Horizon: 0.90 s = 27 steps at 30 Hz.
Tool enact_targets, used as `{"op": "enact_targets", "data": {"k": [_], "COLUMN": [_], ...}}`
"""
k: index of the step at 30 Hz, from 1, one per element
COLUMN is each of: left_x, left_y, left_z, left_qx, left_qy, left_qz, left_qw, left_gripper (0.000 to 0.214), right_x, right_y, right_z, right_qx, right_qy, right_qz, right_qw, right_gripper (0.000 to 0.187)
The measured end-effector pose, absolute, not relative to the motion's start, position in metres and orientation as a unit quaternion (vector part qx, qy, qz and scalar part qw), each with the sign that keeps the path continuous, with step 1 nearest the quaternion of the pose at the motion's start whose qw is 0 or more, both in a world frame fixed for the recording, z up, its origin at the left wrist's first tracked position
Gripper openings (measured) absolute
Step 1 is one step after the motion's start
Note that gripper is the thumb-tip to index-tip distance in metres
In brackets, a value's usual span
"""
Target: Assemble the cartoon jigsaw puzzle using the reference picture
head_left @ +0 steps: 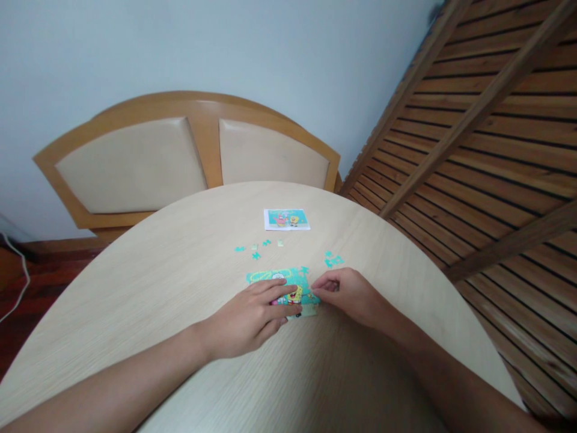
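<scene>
A partly joined jigsaw puzzle [296, 279], turquoise with a yellow cartoon figure, lies flat on the table. My left hand [255, 313] rests on it with fingers stretched out and spread, hiding much of its left and lower part. At the puzzle's right edge, the thumb and fingertips of my right hand [342, 290] are pinched together. A small puzzle piece seems to be at those fingertips, but it is too small to make out clearly. Just above the right hand lie several loose turquoise puzzle pieces [333, 261].
More loose puzzle pieces [256, 255] lie beyond the puzzle to the left. A printed reference picture [287, 219] sits farther back on the round wooden table [180, 288]. Behind stands a padded wooden headboard [211, 144]; a slatted wooden panel [473, 138] rises at the right.
</scene>
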State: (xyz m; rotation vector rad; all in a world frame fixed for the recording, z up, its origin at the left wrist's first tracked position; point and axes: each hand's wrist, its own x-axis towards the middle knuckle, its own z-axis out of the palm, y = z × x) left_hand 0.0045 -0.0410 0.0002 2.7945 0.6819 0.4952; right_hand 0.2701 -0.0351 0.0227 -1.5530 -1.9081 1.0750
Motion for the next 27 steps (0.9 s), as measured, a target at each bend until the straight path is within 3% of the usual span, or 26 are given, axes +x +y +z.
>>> {"op": "enact_targets", "data": {"k": [12, 19, 23, 27], "left_x": [0.005, 0.006, 0.006, 0.005], "left_y": [-0.041, -0.041, -0.041, -0.041], "left_z": [0.001, 0.001, 0.001, 0.0], "left_qx": [0.953, 0.953, 0.952, 0.953], "left_qy": [0.232, 0.234, 0.235, 0.232], "left_qz": [0.163, 0.158, 0.163, 0.16], "left_qw": [0.108, 0.111, 0.113, 0.115], "left_gripper": [0.038, 0.038, 0.039, 0.04], "right_x": [0.267, 0.265, 0.276, 0.298], "right_y": [-0.033, -0.038, -0.032, -0.019], "right_z": [0.017, 0.021, 0.021, 0.024], "right_qx": [-0.58, -0.593, -0.595, -0.638], "right_qy": [-0.693, -0.722, -0.704, -0.682], "right_qz": [0.347, 0.279, 0.298, 0.203], "right_qw": [0.251, 0.22, 0.25, 0.294], "right_gripper": [0.019, 0.015, 0.022, 0.023]}}
